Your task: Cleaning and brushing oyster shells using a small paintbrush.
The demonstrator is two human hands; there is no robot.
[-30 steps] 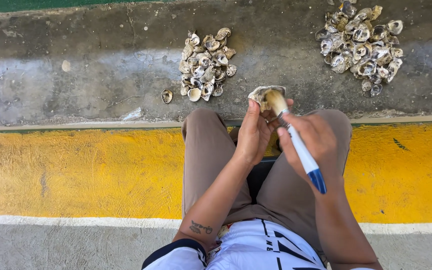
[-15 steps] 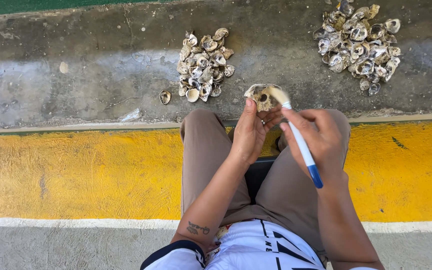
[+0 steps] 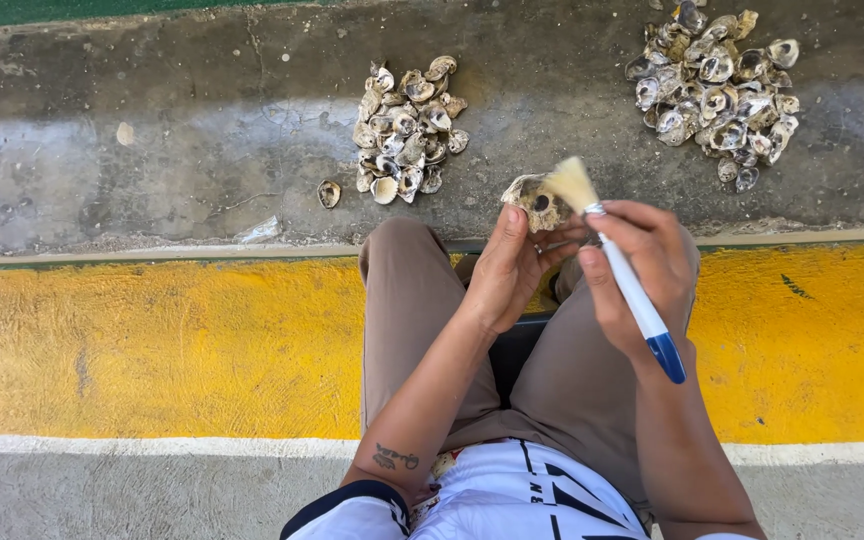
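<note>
— So, where's the oyster shell [image 3: 534, 200]?

— Above the knees, pinched in the left hand [image 3: 508, 270], fingers curled shut around its lower edge.

— And the right hand [image 3: 642, 265]?

— Closed on a paintbrush [image 3: 620, 270], white handle with a blue tip, bristles touching the shell's upper right rim.

— Room around it?

— A small shell pile [image 3: 404, 130] lies left on the wet concrete, a bigger shell heap [image 3: 717, 90] upper right, both well apart. The yellow curb [image 3: 152, 350] runs under the legs.

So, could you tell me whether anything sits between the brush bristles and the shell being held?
Nothing visible does. The left hand holds the shell up, and the brush in the right hand has its bristles right against the shell's edge.
</note>
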